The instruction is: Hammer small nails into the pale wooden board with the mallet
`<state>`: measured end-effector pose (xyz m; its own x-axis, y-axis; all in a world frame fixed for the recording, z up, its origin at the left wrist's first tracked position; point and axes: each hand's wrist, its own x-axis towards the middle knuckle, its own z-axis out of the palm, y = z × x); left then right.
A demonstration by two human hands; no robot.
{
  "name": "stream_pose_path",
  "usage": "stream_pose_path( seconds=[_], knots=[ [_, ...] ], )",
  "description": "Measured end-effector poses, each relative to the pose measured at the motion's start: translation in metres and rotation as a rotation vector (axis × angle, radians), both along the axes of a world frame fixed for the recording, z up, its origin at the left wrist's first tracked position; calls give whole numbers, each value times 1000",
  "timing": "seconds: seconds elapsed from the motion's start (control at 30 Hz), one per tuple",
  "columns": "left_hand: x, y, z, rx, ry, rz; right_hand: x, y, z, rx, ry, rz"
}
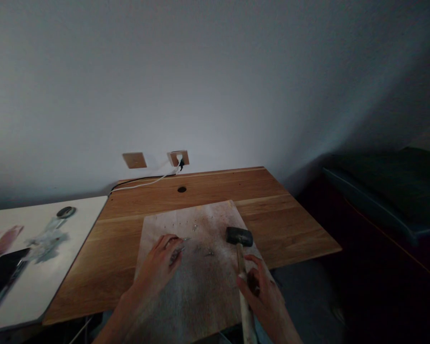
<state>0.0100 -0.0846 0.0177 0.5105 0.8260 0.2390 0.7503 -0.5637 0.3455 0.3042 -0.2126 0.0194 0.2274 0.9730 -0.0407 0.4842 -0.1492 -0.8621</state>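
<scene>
A pale worn board (200, 282) lies on a wooden desk (279, 215). Small nails (200, 248) are scattered near its middle. My left hand (161, 265) rests on the board with its fingers curled around a few small nails. My right hand (261, 291) is wrapped round the wooden handle of a black-headed mallet (239, 237). The mallet's head rests on the board's right part, and its handle runs down towards me.
A white table (39, 282) at the left carries a dark phone-like slab (2, 277) and blurred small items. A white cable (146, 182) runs from a wall socket (178, 157) across the desk's back. A dark padded seat (380, 191) stands at the right.
</scene>
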Motion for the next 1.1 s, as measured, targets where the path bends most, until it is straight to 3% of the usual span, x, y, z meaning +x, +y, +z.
stream_pose_path(
  seconds=[0.1, 0.3, 0.47, 0.63, 0.8, 1.0, 1.1],
  knots=[
    [2, 9, -6, 67, 39, -31, 6, -5, -3, -65, 252, -141],
    [33, 22, -17, 52, 165, -228, 2, -12, 2, -256, 642, -220],
    [64, 16, -13, -13, 134, -349, 0, -10, 3, -257, 938, -177],
    [76, 9, -5, -79, 28, -448, -1, -6, 2, -238, 1233, -185],
    [62, 6, 9, -71, -54, -371, 3, -8, -3, -253, 1107, -62],
    [14, -4, 24, 5, -21, -215, 9, -13, -4, -277, 452, 33],
    [-4, -11, 20, 6, -6, -224, 11, -15, -7, -289, 298, 73]
  ],
)
